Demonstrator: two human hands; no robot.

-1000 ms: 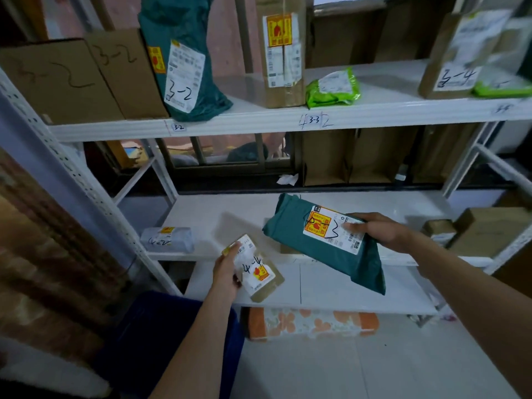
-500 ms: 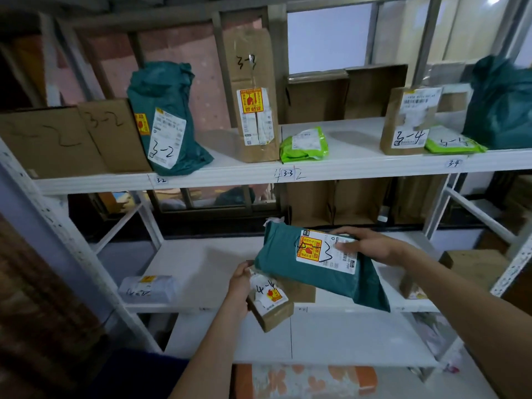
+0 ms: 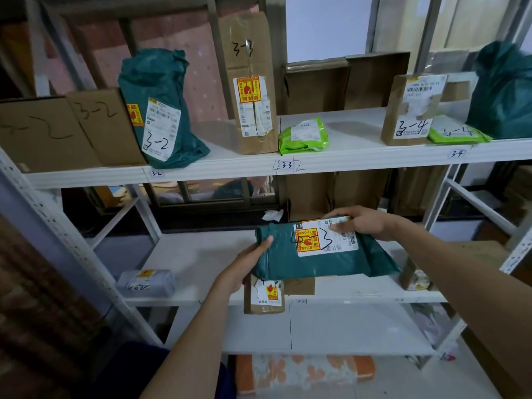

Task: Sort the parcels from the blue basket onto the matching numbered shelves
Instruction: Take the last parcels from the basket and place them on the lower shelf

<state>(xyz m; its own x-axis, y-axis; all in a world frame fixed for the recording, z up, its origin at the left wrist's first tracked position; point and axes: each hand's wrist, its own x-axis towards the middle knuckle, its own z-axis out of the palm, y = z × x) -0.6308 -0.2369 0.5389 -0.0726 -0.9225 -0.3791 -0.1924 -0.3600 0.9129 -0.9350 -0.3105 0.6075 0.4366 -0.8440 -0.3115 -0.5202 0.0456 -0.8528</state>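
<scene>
A dark green plastic parcel (image 3: 319,262) with a white label and a handwritten number hangs in front of the middle shelf (image 3: 190,254). My right hand (image 3: 361,223) grips its upper right edge, fingers over the label. My left hand (image 3: 244,266) holds a small brown box (image 3: 263,296) beneath the parcel, and its thumb presses on the parcel's left end. The upper shelf edge carries the tags 3-2 (image 3: 156,173), 3-3 (image 3: 287,165) and 3-4 (image 3: 457,153). A corner of the blue basket (image 3: 129,370) shows at the bottom left.
The upper shelf holds brown boxes (image 3: 106,125), a green bag marked 3-2 (image 3: 161,110), a tall box marked 3-3 (image 3: 249,82), a lime packet (image 3: 303,135) and a box marked 3-4 (image 3: 411,110). A grey packet (image 3: 145,282) lies on the middle shelf's left. White rack posts (image 3: 57,237) slant at both sides.
The view has tilted up toward the upper shelf. My left hand rose with the small box and now sits under the green parcel, thumb on its left end. My right hand keeps its grip.
</scene>
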